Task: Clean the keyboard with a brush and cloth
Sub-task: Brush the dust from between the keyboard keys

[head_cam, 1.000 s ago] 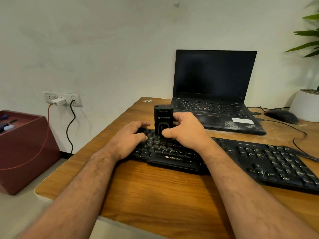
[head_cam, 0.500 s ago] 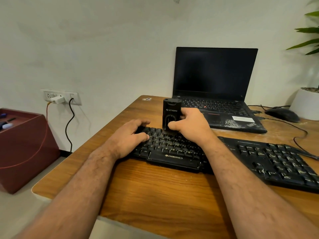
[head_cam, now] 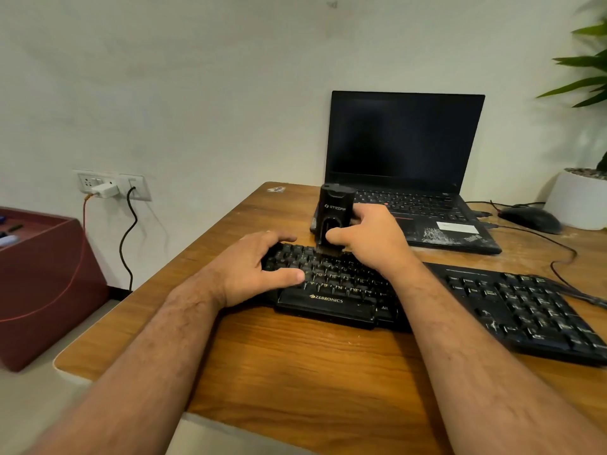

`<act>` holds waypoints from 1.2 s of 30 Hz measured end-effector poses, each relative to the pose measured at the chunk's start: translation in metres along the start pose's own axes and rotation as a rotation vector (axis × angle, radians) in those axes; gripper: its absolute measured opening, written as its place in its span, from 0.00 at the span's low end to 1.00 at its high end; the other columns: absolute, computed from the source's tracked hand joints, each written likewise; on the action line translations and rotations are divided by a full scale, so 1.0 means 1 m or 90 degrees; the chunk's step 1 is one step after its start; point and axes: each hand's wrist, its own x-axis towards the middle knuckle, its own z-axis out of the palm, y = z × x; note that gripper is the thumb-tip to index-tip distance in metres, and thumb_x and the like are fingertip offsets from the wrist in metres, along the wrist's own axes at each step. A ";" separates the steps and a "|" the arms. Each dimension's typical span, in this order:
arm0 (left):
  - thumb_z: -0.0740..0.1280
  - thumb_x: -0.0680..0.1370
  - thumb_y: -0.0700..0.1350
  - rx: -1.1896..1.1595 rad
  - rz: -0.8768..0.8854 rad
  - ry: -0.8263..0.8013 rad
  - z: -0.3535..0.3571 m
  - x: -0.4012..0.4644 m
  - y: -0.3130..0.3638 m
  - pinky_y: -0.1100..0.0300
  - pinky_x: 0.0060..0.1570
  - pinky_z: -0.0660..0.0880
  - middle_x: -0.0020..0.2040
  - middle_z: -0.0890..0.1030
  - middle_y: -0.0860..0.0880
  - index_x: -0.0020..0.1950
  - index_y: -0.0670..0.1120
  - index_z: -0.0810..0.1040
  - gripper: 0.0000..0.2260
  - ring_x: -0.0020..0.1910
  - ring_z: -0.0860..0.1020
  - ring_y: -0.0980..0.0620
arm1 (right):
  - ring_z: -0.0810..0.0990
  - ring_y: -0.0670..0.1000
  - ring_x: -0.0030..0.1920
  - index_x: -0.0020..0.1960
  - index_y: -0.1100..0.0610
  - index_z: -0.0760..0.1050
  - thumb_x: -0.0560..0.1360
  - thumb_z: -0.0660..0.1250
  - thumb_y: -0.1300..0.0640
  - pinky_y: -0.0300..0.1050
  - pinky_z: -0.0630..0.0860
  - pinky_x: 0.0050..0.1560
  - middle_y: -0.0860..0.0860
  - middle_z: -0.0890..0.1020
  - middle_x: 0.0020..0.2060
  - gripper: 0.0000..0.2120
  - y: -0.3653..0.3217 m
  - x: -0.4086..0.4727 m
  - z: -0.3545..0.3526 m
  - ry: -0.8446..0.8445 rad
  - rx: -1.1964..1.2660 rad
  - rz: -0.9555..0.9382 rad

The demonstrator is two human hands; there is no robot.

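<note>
Keyboard (head_cam: pixel 345 284) lies on the desk (head_cam: pixel 295 362) just in front of the laptop (head_cam: pixel 404 178). Brushing looks to be the step in hand: the right hand (head_cam: pixel 368 239) grips the upright black brush (head_cam: pixel 335 218), bristles on the top key row, while the left hand (head_cam: pixel 259 267) rests open, steadying the keyboard's left end. Next, probably, a sweep along further rows (no cloth is in sight).

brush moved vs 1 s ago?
Yes. The brush in the right hand has travelled from the keyboard's middle rows to its far edge, toward the laptop, while the left hand braces the keyboard.
</note>
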 end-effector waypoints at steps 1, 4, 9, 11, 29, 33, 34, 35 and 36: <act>0.65 0.62 0.77 0.008 0.001 -0.005 0.000 -0.001 0.001 0.46 0.67 0.71 0.65 0.75 0.58 0.73 0.61 0.69 0.42 0.64 0.73 0.58 | 0.82 0.45 0.44 0.49 0.49 0.81 0.69 0.76 0.57 0.38 0.73 0.37 0.45 0.84 0.42 0.10 0.001 -0.001 0.001 -0.016 0.000 0.001; 0.67 0.58 0.78 0.040 0.002 -0.017 -0.002 -0.003 0.006 0.48 0.70 0.69 0.65 0.73 0.59 0.74 0.61 0.68 0.47 0.65 0.71 0.59 | 0.81 0.50 0.50 0.46 0.47 0.77 0.68 0.76 0.55 0.47 0.78 0.50 0.46 0.82 0.44 0.10 0.002 0.000 0.005 0.065 -0.053 0.012; 0.67 0.53 0.82 0.049 0.008 -0.032 -0.002 0.000 0.005 0.47 0.71 0.68 0.68 0.72 0.59 0.75 0.61 0.66 0.54 0.68 0.70 0.59 | 0.82 0.46 0.46 0.50 0.50 0.80 0.70 0.76 0.58 0.40 0.76 0.40 0.46 0.84 0.45 0.11 0.003 -0.001 0.002 -0.016 0.000 0.000; 0.67 0.53 0.82 0.049 0.008 -0.034 -0.003 0.000 0.006 0.47 0.71 0.68 0.68 0.72 0.60 0.75 0.61 0.66 0.54 0.68 0.70 0.59 | 0.81 0.47 0.48 0.53 0.48 0.79 0.70 0.76 0.56 0.44 0.79 0.47 0.47 0.83 0.47 0.13 0.004 -0.001 0.005 0.020 -0.041 0.013; 0.72 0.49 0.79 0.061 -0.016 -0.052 -0.005 -0.002 0.009 0.46 0.73 0.66 0.73 0.67 0.58 0.76 0.65 0.60 0.58 0.70 0.66 0.57 | 0.80 0.48 0.48 0.54 0.49 0.78 0.70 0.75 0.57 0.42 0.77 0.44 0.46 0.81 0.45 0.14 0.001 -0.005 0.001 0.054 -0.048 0.004; 0.72 0.49 0.80 0.084 -0.018 -0.062 -0.005 -0.004 0.010 0.45 0.73 0.65 0.74 0.66 0.57 0.77 0.66 0.58 0.58 0.72 0.65 0.56 | 0.80 0.43 0.45 0.53 0.50 0.78 0.71 0.75 0.60 0.36 0.73 0.39 0.43 0.82 0.44 0.13 -0.001 -0.010 -0.010 0.003 -0.007 -0.013; 0.72 0.49 0.80 0.088 -0.017 -0.063 -0.005 -0.004 0.010 0.45 0.73 0.65 0.75 0.66 0.56 0.77 0.66 0.58 0.59 0.72 0.65 0.56 | 0.82 0.44 0.45 0.54 0.50 0.79 0.71 0.75 0.61 0.36 0.73 0.39 0.44 0.84 0.45 0.14 -0.001 -0.013 -0.014 -0.032 -0.012 -0.017; 0.72 0.49 0.80 0.089 -0.015 -0.065 -0.005 -0.005 0.011 0.45 0.73 0.65 0.75 0.66 0.56 0.77 0.65 0.57 0.59 0.72 0.64 0.56 | 0.83 0.44 0.45 0.56 0.50 0.80 0.71 0.75 0.61 0.37 0.73 0.38 0.45 0.85 0.45 0.15 0.000 -0.015 -0.017 -0.052 -0.027 -0.019; 0.72 0.50 0.79 0.090 -0.015 -0.066 -0.006 -0.005 0.012 0.44 0.73 0.65 0.75 0.66 0.56 0.77 0.65 0.57 0.59 0.72 0.64 0.56 | 0.83 0.44 0.45 0.56 0.50 0.80 0.71 0.75 0.61 0.36 0.73 0.37 0.46 0.85 0.46 0.16 0.001 -0.016 -0.019 -0.050 -0.046 -0.018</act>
